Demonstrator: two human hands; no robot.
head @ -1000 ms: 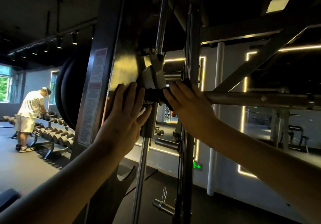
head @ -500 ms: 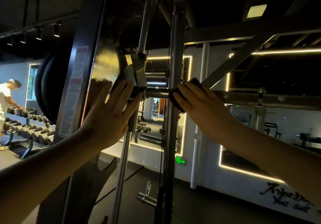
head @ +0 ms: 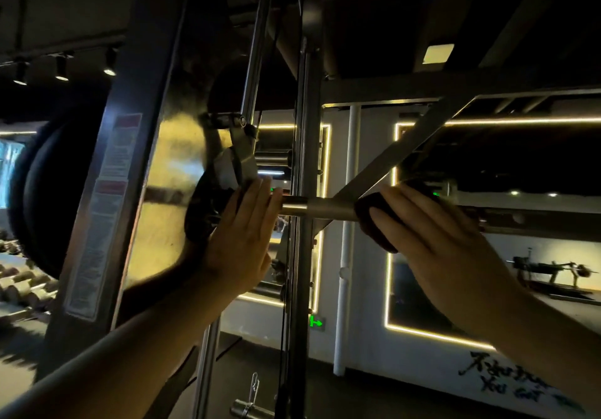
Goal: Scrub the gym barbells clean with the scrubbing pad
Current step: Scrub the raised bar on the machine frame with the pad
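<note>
both arms reaching up: left hand (head: pixel 242 239) flat, fingers straight and together; right hand (head: pixel 435 239) curled over the scrubbing pad (head: pixel 374 236).

Room was dim. White column (head: pixel 345 223) stood against a pale wall (head: pixel 367 337). Right of the column: yellow LED strip (head: pixel 388 288) framed a dark rectangular panel; black brush lettering (head: pixel 507 376) low on the wall; an exercise machine (head: pixel 553 269) farther right, lit. Left of the column: green arrow sign (head: pixel 316 322) near the dark floor (head: pixel 374 399), then a dark steel upright (head: pixel 136 126) carrying a printed label (head: pixel 104 210). Far left: dumbbell rack (head: pixel 22 285), three track spotlights (head: pixel 61 69) above it. Above and right of the column: square ceiling light (head: pixel 438 53).
</note>
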